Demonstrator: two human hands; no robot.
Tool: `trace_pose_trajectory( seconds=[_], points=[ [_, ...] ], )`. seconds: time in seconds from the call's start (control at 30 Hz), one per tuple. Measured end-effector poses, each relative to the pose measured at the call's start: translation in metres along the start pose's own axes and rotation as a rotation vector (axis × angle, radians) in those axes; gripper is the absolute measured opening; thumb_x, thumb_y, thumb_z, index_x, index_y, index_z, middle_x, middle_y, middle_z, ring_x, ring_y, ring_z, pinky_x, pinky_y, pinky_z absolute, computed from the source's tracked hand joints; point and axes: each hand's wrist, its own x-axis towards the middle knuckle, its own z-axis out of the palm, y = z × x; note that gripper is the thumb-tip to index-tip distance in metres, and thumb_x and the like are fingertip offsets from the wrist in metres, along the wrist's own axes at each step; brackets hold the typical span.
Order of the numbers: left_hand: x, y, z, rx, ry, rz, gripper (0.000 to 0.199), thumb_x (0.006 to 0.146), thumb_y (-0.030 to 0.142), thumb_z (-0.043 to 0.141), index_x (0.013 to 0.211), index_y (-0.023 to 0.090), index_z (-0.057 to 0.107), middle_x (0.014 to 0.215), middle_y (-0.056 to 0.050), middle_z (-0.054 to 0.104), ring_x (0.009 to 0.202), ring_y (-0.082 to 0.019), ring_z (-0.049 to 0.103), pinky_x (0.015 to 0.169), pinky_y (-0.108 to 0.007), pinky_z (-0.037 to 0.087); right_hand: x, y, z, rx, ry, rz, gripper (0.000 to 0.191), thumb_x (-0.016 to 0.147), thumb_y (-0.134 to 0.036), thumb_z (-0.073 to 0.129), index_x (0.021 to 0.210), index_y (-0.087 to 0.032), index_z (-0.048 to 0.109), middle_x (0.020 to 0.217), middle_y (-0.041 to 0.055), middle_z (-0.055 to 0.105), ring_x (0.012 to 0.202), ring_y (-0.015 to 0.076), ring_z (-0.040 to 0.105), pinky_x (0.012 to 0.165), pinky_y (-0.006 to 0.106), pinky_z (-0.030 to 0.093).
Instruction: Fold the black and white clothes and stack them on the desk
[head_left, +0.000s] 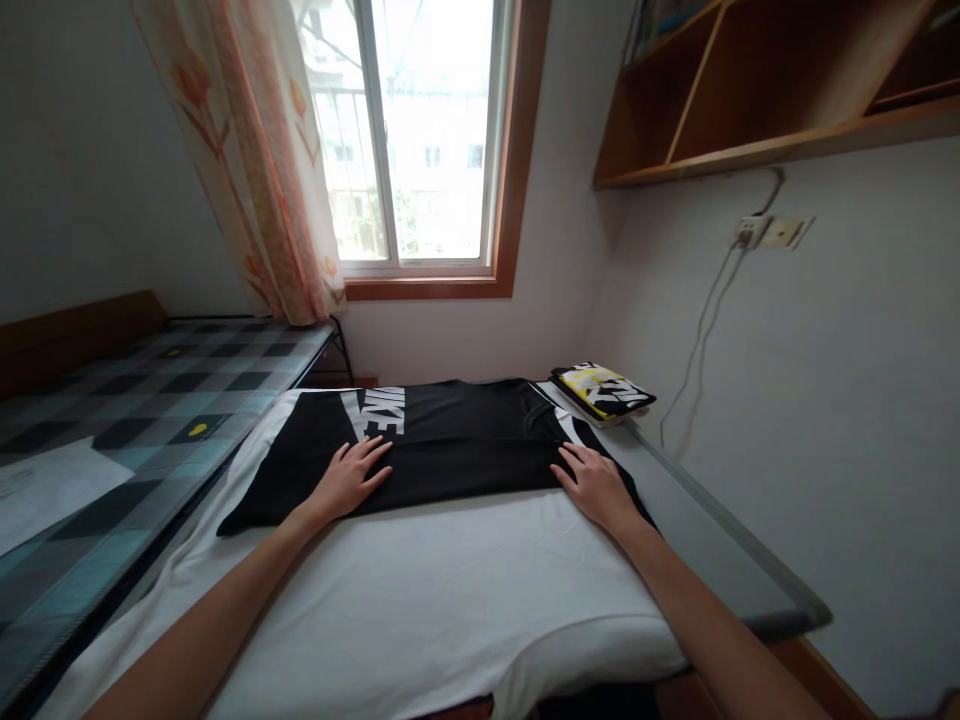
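Observation:
A black T-shirt (465, 440) with grey-white lettering lies spread across a white cloth (450, 590), its near part folded over lengthwise. On its left portion, just below the printed letters, my left hand (352, 475) rests flat with fingers spread. My right hand (596, 482) lies palm down on the right portion, near the white-striped sleeve, fingers apart. Neither hand grips the fabric. Beyond the shirt's right end sits a folded black garment (604, 390) with white and yellow print.
Left of the table stands a bed (247, 375) with a checked cover and a sheet of paper (60, 490). A glass table edge (750, 560) runs along the right wall. A wooden shelf (720, 140) hangs above a socket with a cord (705, 320). Behind are a curtain (255, 150) and window (435, 140).

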Motion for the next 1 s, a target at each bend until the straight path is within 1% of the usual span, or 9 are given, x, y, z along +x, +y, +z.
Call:
trace_pose_trajectory(
  seconds=[0.1,0.2,0.33,0.43,0.57,0.73,0.83,0.93,1.0],
  points=[
    [-0.001,-0.005,-0.008,0.036,0.054,-0.051,0.05,0.094,0.049,0.039,0.137,0.026,0.052,0.141,-0.008,0.053,0.129,-0.025,0.048,0.11,-0.043,0.032,-0.002,-0.004,-0.002,-0.042,0.033,0.008,0.041,0.095,-0.043,0.044,0.12,-0.019,0.066,0.13,0.0094,0.062,0.121,0.0272,0.05,0.1,0.043,0.035],
    [0.0,-0.021,-0.02,0.098,0.085,-0.166,0.041,0.092,0.042,0.041,0.121,0.022,0.063,0.122,-0.011,0.063,0.113,-0.026,0.058,0.096,-0.04,0.042,-0.002,-0.006,-0.005,-0.077,0.068,-0.012,0.038,0.094,-0.042,0.045,0.115,-0.02,0.068,0.126,0.0092,0.065,0.122,0.0282,0.049,0.102,0.046,0.029],
    [-0.002,-0.055,-0.038,0.102,0.034,-0.312,0.037,0.089,0.047,0.043,0.098,0.021,0.068,0.105,-0.009,0.068,0.101,-0.027,0.063,0.092,-0.043,0.04,0.01,-0.008,-0.012,-0.108,0.088,-0.052,0.037,0.095,-0.044,0.043,0.102,-0.019,0.071,0.115,0.0106,0.068,0.116,0.0276,0.051,0.104,0.046,0.024],
    [-0.006,-0.077,-0.05,0.044,-0.036,-0.421,0.042,0.086,0.056,0.044,0.091,0.02,0.067,0.099,-0.008,0.071,0.096,-0.027,0.065,0.091,-0.043,0.04,0.03,-0.015,-0.018,-0.133,0.027,-0.051,0.037,0.095,-0.042,0.042,0.095,-0.018,0.07,0.104,0.0122,0.07,0.104,0.0273,0.055,0.098,0.044,0.029],
    [-0.015,-0.093,-0.06,-0.06,-0.103,-0.501,0.05,0.082,0.065,0.043,0.088,0.022,0.069,0.096,-0.006,0.073,0.094,-0.025,0.065,0.086,-0.037,0.042,0.057,-0.03,-0.014,-0.093,-0.081,-0.006,0.032,0.095,-0.039,0.042,0.092,-0.018,0.065,0.097,0.0114,0.067,0.093,0.0249,0.059,0.081,0.036,0.038],
    [-0.023,-0.098,-0.062,0.111,-0.078,-0.533,0.051,0.081,0.067,0.045,0.081,0.022,0.069,0.089,-0.007,0.073,0.093,-0.027,0.065,0.088,-0.039,0.042,0.066,-0.037,0.008,-0.001,-0.057,0.04,0.026,0.094,-0.039,0.045,0.093,-0.019,0.062,0.102,0.0109,0.063,0.098,0.0255,0.057,0.08,0.034,0.041],
    [-0.022,-0.093,-0.055,0.191,-0.023,-0.505,0.05,0.085,0.064,0.043,0.088,0.021,0.069,0.095,-0.01,0.073,0.096,-0.028,0.065,0.089,-0.04,0.043,0.063,-0.031,0.018,0.093,-0.048,0.02,0.032,0.094,-0.042,0.044,0.103,-0.018,0.062,0.114,0.0122,0.062,0.106,0.0256,0.056,0.086,0.035,0.043],
    [-0.019,-0.085,-0.042,0.217,0.087,-0.426,0.055,0.088,0.062,0.039,0.113,0.021,0.066,0.122,-0.012,0.066,0.117,-0.03,0.056,0.099,-0.045,0.039,0.062,-0.025,0.023,0.143,-0.059,-0.001,0.045,0.094,-0.048,0.042,0.124,-0.018,0.058,0.135,0.0119,0.055,0.125,0.0271,0.048,0.1,0.04,0.039],
    [-0.018,-0.081,-0.034,0.195,0.084,-0.405,0.06,0.091,0.062,0.035,0.13,0.022,0.058,0.139,-0.011,0.054,0.132,-0.031,0.044,0.107,-0.05,0.031,0.062,-0.024,0.025,0.129,-0.101,0.014,0.051,0.094,-0.05,0.04,0.133,-0.02,0.054,0.142,0.0101,0.05,0.132,0.0282,0.042,0.105,0.044,0.035]
  ],
)
